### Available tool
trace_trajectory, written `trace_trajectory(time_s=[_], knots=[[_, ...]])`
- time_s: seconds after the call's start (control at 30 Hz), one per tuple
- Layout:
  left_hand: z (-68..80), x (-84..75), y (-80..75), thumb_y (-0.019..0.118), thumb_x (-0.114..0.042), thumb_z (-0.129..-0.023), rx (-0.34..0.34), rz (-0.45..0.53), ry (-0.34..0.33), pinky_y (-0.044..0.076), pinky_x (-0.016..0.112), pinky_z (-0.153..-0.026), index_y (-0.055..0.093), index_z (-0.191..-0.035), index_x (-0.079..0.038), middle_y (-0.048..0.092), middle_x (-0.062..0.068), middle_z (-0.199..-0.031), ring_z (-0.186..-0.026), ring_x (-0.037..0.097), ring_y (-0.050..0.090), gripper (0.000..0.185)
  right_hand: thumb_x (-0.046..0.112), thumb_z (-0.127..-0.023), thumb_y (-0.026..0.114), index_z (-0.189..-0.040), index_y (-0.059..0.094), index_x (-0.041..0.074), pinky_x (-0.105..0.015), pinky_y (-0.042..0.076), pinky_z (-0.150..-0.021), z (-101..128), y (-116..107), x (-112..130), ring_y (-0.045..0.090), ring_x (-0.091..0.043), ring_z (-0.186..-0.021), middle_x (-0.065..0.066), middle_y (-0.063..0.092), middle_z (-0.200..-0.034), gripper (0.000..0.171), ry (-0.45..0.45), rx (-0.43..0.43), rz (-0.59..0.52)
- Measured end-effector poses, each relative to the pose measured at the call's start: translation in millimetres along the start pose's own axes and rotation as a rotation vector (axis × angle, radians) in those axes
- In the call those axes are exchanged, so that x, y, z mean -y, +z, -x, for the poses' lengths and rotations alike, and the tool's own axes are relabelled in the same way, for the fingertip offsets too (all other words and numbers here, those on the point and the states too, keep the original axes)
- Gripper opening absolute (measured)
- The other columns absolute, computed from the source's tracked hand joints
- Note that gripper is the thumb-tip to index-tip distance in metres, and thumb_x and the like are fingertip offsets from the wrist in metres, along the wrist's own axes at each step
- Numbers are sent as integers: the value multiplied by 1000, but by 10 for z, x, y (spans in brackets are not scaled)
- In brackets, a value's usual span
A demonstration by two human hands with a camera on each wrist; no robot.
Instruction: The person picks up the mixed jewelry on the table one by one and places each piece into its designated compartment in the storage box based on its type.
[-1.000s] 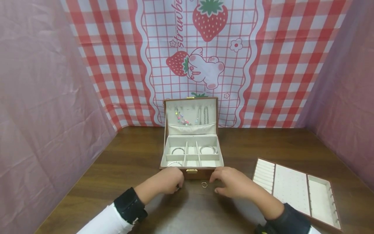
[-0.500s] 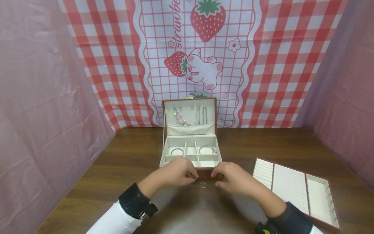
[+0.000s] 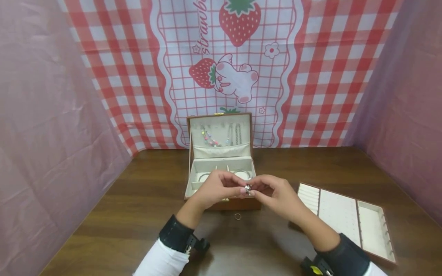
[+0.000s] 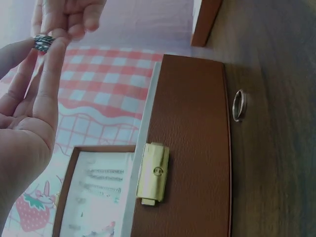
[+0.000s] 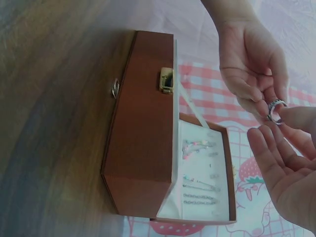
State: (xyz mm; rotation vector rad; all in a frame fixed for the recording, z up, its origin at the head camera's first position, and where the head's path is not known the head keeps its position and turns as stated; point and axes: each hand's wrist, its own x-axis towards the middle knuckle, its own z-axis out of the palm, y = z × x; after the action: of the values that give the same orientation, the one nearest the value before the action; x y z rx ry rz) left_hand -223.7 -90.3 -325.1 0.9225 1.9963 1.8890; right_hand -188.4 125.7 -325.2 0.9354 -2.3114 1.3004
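Observation:
Fingertips of my left hand and my right hand meet over the front of a brown jewelry box, pinching a chunky silver ring between them. Its dark-patterned band shows in the left wrist view, and its round opening faces the right wrist camera. Below the hands, a thin plain ring rests on the wood in front of the box, close to its base. The box lid stands raised, with necklaces hanging inside. My hands hide the front compartments.
Bracelets lie in the rear compartments. To the right, a jewelry tray with ring rolls, a dotted panel and a long slot sits on the wooden table. A strawberry-print checked cloth hangs behind, with pink curtains at both sides.
My left hand has moved right and up from beside the box front, bringing the silver ring to my right hand. The right hand has risen slightly to meet it. The thin ring stays on the table.

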Motion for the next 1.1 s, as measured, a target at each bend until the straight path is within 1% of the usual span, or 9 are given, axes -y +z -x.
trace_trajectory(time_s=[0.13, 0.23, 0.37, 0.4, 0.5, 0.57, 0.7, 0.8, 1.1], knots=[[-20, -30, 18, 68, 5, -86, 20, 42, 34, 55, 53, -79, 65, -101, 16, 72, 14, -86, -75, 17, 70, 19, -5, -81, 75, -102, 72, 5, -29, 57, -66, -23, -8, 7, 65, -9, -77, 0, 71, -93, 23, -46, -33, -3], [-24, -63, 21, 69, 4, -86, 28, 37, 48, 56, 52, -78, 66, -101, 16, 72, 15, -86, -74, 17, 70, 19, -6, -82, 73, -100, 72, 6, -29, 57, -64, -38, -21, 11, 65, -9, -77, 0, 71, -93, 22, -50, -45, -5], [-15, -82, 19, 69, 3, -87, 43, 40, 40, 56, 50, -79, 66, -103, 16, 72, 15, -89, -75, 18, 71, 20, -5, -83, 72, -99, 70, 5, -30, 57, -65, -37, -44, 14, 65, -10, -76, -2, 70, -90, 19, 0, -4, -43], [-11, -80, 16, 68, 3, -87, 44, 47, 37, 55, 52, -80, 65, -103, 16, 72, 15, -90, -75, 18, 71, 21, -4, -84, 72, -99, 70, 5, -30, 57, -65, -36, -47, 13, 65, -10, -75, -3, 70, -89, 18, 17, 6, -53], [-1, -73, 7, 67, 3, -88, 29, 39, 36, 55, 52, -80, 65, -103, 16, 73, 14, -89, -75, 17, 70, 20, -3, -85, 72, -97, 68, 4, -29, 57, -65, -32, -51, 10, 64, -11, -73, -4, 68, -85, 14, 69, 27, -89], [0, -66, 4, 68, 2, -88, 3, 6, 38, 57, 49, -78, 67, -103, 14, 73, 12, -88, -76, 16, 69, 19, -2, -85, 72, -95, 68, 4, -28, 57, -65, -29, -50, 7, 63, -12, -71, -3, 67, -82, 12, 96, 23, -98], [0, -62, 17, 75, -5, -85, -57, -145, 59, 58, 36, -74, 72, -101, 4, 74, 8, -90, -79, 13, 69, 19, 0, -86, 72, -94, 66, 3, -27, 56, -63, -15, -43, -2, 63, -13, -69, -1, 65, -79, 10, 142, 11, -109], [2, -61, 46, 77, -6, -83, -86, -232, 89, 58, 31, -73, 74, -101, 1, 74, 8, -92, -80, 12, 69, 19, 1, -86, 72, -94, 66, 3, -27, 56, -62, -7, -38, -8, 64, -13, -68, -1, 66, -79, 10, 162, 8, -118], [2, -32, 108, 75, -2, -83, -163, -345, 211, 58, 27, -68, 76, -95, 0, 74, 9, -88, -76, 7, 67, 12, 2, -86, 73, -94, 65, 2, -28, 56, -62, -26, -30, -29, 65, -15, -69, -3, 65, -79, 12, 207, 49, -139]])
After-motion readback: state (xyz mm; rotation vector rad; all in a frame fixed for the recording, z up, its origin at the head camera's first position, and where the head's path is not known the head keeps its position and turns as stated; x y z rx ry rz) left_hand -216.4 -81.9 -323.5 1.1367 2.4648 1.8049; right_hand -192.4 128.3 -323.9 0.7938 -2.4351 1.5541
